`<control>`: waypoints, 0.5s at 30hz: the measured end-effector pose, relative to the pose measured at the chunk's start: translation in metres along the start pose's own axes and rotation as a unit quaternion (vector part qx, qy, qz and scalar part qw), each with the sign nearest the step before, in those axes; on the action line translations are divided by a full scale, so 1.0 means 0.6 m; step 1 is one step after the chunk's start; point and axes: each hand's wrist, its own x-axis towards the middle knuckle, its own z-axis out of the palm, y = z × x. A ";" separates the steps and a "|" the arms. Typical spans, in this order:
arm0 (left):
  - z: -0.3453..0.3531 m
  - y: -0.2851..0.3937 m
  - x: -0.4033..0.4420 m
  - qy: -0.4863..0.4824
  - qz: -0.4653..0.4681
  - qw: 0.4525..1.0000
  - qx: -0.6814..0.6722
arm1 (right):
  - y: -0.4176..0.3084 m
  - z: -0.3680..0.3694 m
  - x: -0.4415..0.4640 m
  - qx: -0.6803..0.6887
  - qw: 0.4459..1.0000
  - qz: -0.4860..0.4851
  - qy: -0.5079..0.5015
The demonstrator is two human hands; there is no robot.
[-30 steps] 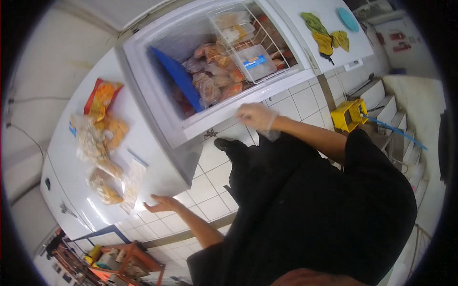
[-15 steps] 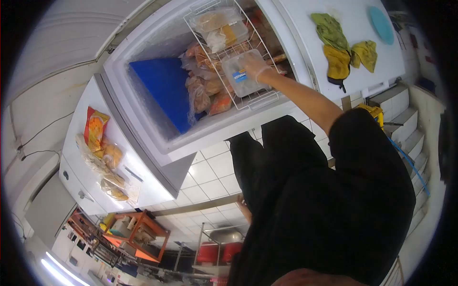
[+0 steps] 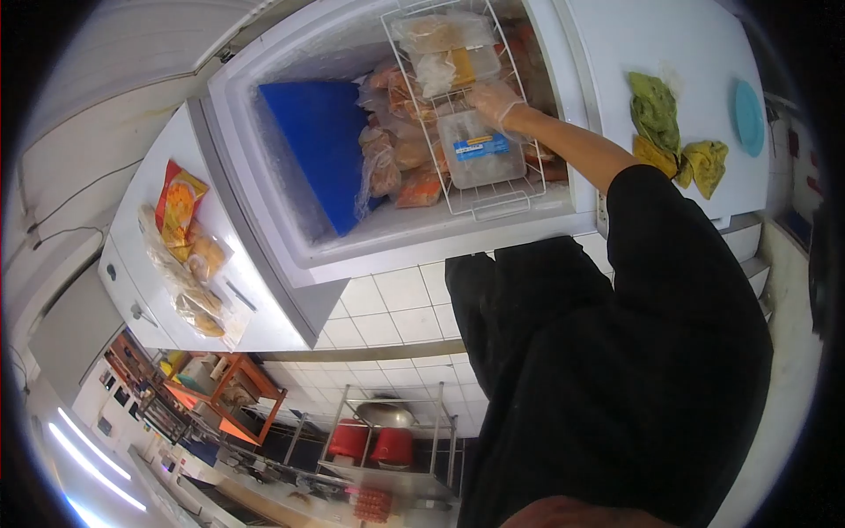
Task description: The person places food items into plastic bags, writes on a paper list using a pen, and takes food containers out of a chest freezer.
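My right hand (image 3: 495,102), in a clear thin glove, reaches into the open chest freezer (image 3: 352,261). Its fingers are bent over the upper rim of a clear plastic container (image 3: 482,160) with a blue and yellow label. This container lies in a white wire basket (image 3: 451,208), below other packed food (image 3: 444,35) and a second tub (image 3: 475,65). Bagged frozen meat (image 3: 400,145) lies beside and under the basket. To the left, a blue panel (image 3: 312,145) leans inside the freezer. My left hand is out of view.
On a white lid at left lie a red and yellow bag (image 3: 179,207) and bagged food (image 3: 189,290). Cloths (image 3: 653,110) and a turquoise lid (image 3: 748,119) are on the right surface. Below stand an orange cart (image 3: 233,400) and a metal rack (image 3: 396,427) with red containers.
My right hand has gone from outside the freezer onto the labelled container, then to its upper rim. My left hand has left the view. The view has shifted and turned.
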 end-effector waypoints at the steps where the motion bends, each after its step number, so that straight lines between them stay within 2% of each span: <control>1: 0.005 -0.003 -0.007 0.000 -0.004 1.000 -0.004 | -0.002 -0.025 0.003 0.018 0.987 -0.053 0.148; 2: 0.010 -0.006 -0.014 0.004 -0.006 1.000 -0.009 | 0.001 -0.051 0.008 0.036 0.950 -0.106 0.291; 3: 0.015 -0.010 -0.021 0.008 -0.010 1.000 -0.014 | 0.008 -0.076 0.033 0.021 0.927 -0.084 0.365; 4: 0.018 -0.013 -0.028 0.010 -0.012 1.000 -0.017 | 0.015 -0.098 0.066 0.007 0.898 -0.058 0.437; 5: 0.022 -0.014 -0.032 0.014 -0.012 1.000 -0.020 | 0.020 -0.131 0.091 0.010 0.897 -0.062 0.437; 7: 0.026 -0.015 -0.038 0.018 -0.009 1.000 -0.022 | 0.022 -0.192 0.131 0.088 0.947 0.107 0.288; 8: 0.026 -0.014 -0.040 0.021 -0.005 0.999 -0.024 | 0.016 -0.201 0.141 0.092 0.947 0.109 0.289; 10: 0.030 -0.007 -0.038 0.022 0.004 0.999 -0.025 | 0.010 -0.220 0.157 0.055 0.984 0.152 0.077; 11: 0.032 -0.002 -0.036 0.024 0.012 0.999 -0.026 | 0.001 -0.237 0.147 0.056 0.983 0.154 0.080; 13: 0.031 0.014 -0.024 0.029 0.042 0.998 -0.029 | -0.021 -0.260 0.112 -0.037 0.988 0.114 0.095; 15: 0.033 0.034 -0.011 0.033 0.072 0.996 -0.029 | 0.008 -0.215 0.135 -0.020 0.994 0.078 0.080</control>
